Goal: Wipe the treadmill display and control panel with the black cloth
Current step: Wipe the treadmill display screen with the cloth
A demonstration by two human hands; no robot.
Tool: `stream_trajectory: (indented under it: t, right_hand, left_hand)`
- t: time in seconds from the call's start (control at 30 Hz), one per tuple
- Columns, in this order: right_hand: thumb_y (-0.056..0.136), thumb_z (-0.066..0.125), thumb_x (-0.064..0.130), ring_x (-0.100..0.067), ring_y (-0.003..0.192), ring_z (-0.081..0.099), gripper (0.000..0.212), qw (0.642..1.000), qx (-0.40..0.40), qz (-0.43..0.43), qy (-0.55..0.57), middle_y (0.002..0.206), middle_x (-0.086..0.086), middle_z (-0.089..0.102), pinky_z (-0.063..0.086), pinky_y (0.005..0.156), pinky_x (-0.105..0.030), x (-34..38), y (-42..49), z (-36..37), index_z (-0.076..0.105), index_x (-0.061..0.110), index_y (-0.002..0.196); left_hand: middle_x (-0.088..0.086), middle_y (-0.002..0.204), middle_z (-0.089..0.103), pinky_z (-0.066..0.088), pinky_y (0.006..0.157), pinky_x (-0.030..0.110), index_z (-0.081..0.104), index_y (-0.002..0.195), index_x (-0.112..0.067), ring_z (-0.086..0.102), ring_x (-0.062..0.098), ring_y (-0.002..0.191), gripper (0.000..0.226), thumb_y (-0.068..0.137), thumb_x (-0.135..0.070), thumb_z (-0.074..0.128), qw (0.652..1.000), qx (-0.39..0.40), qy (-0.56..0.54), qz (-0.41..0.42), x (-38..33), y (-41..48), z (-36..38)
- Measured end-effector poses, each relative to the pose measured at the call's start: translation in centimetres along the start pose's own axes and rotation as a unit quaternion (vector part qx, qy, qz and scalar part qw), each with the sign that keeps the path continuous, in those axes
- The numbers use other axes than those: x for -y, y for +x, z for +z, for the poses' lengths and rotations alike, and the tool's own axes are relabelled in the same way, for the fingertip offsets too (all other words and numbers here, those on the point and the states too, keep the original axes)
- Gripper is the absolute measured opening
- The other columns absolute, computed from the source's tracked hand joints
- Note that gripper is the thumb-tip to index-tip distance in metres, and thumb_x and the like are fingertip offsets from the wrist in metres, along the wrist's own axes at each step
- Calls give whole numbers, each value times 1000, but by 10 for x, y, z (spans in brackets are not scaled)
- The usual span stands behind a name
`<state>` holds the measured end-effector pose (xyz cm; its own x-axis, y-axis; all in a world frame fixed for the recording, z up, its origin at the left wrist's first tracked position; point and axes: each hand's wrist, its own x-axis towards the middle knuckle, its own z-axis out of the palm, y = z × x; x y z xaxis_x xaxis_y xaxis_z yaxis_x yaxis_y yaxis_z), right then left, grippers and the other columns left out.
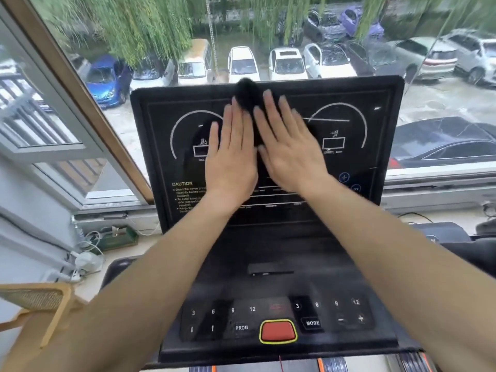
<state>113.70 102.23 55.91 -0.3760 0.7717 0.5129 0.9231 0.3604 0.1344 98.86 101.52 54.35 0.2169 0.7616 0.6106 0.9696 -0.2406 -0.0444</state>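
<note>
Wiping the display (268, 157): I see left hand (230, 159) and right hand (288, 151) flat, fingers spread, pressing the black cloth (247, 96) at its top centre. Control panel (276, 318) below likely untouched; sweep outward next.

Display (171, 135) reads "CAUTION"; control panel (276, 342) shows "PROG", "MODE" (plus 3, 6, 9, 12).

beyond the window glass you look down on a lot of parked cars, with a blue car (106, 80) at the left, white cars (287, 64) in a row at the middle, and a dark car (442, 146) at the right. willow branches (128, 25) hang across the top. to your left you have an open window frame (53, 122), tangled cables (88, 248) along the sill and a tan woven chair (35, 302).
</note>
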Motion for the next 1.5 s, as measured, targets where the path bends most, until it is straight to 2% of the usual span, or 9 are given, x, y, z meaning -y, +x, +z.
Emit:
stream_trajectory:
  t: [0.23, 0.37, 0.47, 0.6, 0.8, 1.0, 1.17, 1.3, 1.5]
  right_hand:
    - [105, 38, 31, -37, 155, -1, 68, 991, 34, 130, 18, 166, -14, -12, 9, 126, -47, -19, -81, 27, 5, 8, 160]
    - [101, 49, 31, -44, 151, 15, 68, 987, 110, 108, 33, 166, -20, 4, 24, 121, -53, 15, -159, 55, 21, 2, 157]
    - [100, 46, 30, -39, 152, 17, 65, 993, 98, 27, 53, 166, -18, 12, 25, 121, -51, 23, -132, 49, 25, 6, 157]
    - [100, 42, 30, -36, 154, 14, 64, 999, 20, -24, 28, 167, -17, 14, 12, 124, -46, 3, -42, 16, 25, 7, 157]
    - [104, 33, 34, -36, 154, 7, 66, 989, -45, 140, 5, 167, -18, 8, 7, 125, -46, -80, -19, -15, 13, 7, 160]
    - [107, 30, 38, -42, 153, -2, 68, 968, 36, 248, 19, 166, -25, -6, 3, 126, -48, -75, -137, 40, 3, 2, 158]
    - [102, 41, 38, -46, 150, 9, 72, 977, 91, 187, 41, 165, -25, 6, 14, 123, -52, -15, -188, 76, 11, 1, 156]
    - [98, 51, 35, -41, 149, 17, 70, 993, 50, 96, 52, 165, -18, 17, 20, 121, -50, 13, -158, 72, 24, 6, 156]
    - [100, 47, 35, -31, 152, 19, 66, 998, 49, -3, 41, 167, -10, 17, 14, 123, -43, -5, -150, 68, 23, 14, 158]
  left_hand:
    - [17, 165, -10, 2, 124, 45, -6, 157, -2, -8, 30, 153, 65, 105, -25, 26, 994, 43, -19, 99, -59, -35, 24]
    - [13, 166, 4, -1, 123, 43, 5, 157, -3, 3, 28, 154, 69, 101, -22, 42, 980, 122, -31, 155, -51, -118, 45]
    - [20, 162, 20, 4, 122, 46, 16, 154, 2, 11, 34, 152, 67, 99, -20, 47, 988, 121, -10, 96, -32, -119, 41]
    - [26, 161, 18, 8, 123, 47, 19, 153, 5, 11, 36, 152, 61, 102, -20, 39, 999, 43, -4, -21, -29, -46, 19]
    - [19, 166, 4, 3, 124, 47, 6, 157, 0, 3, 30, 154, 64, 102, -25, 28, 999, -28, -30, 28, -83, 63, -4]
    - [15, 166, -11, -2, 123, 44, -3, 157, -3, -6, 27, 153, 67, 104, -26, 30, 980, 31, -1, 198, -128, -12, 35]
    - [13, 163, -8, -7, 122, 43, -8, 155, -3, -4, 27, 153, 72, 107, -32, 35, 963, 93, 28, 253, -83, -100, 61]
    - [17, 160, 29, 9, 122, 46, 21, 154, -1, 17, 31, 151, 62, 104, -33, 39, 974, 98, 62, 195, -39, -107, 52]
    - [23, 158, 28, 7, 122, 47, 21, 152, 4, 15, 36, 151, 63, 102, -32, 35, 986, 113, 50, 116, -45, -110, 48]
